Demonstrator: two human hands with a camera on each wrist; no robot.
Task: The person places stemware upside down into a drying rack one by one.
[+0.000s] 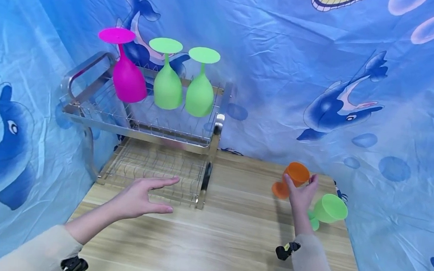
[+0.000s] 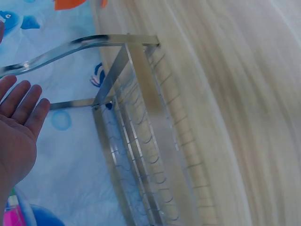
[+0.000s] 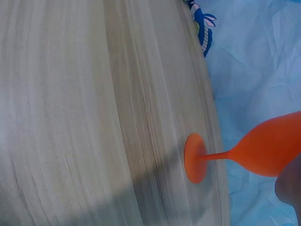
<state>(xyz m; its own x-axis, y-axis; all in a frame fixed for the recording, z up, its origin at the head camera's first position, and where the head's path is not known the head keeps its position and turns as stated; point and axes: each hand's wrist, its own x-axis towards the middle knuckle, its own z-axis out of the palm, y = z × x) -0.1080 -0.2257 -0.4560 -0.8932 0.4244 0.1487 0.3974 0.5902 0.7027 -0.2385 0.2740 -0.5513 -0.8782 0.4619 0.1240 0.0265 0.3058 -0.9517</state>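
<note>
In the head view, my right hand [image 1: 301,195] is around the bowl of an orange goblet [image 1: 297,173], thumb on its left side and fingers on its right. The goblet stands upright on its foot; in the right wrist view part of a finger or thumb meets the orange goblet's bowl [image 3: 268,146]. Beside this wrist stands a light green goblet [image 1: 330,209]. My left hand [image 1: 139,198] hovers in front of the rack, thumb and fingers apart, holding nothing. In the left wrist view the left hand's fingers [image 2: 21,103] are extended.
A two-tier metal dish rack [image 1: 139,134] stands at the left of the wooden table [image 1: 231,240]. Its top tier bears an upside-down magenta goblet [image 1: 130,78] and two upside-down green goblets [image 1: 168,86]. A blue dolphin-print curtain [image 1: 269,71] hangs behind and at both sides.
</note>
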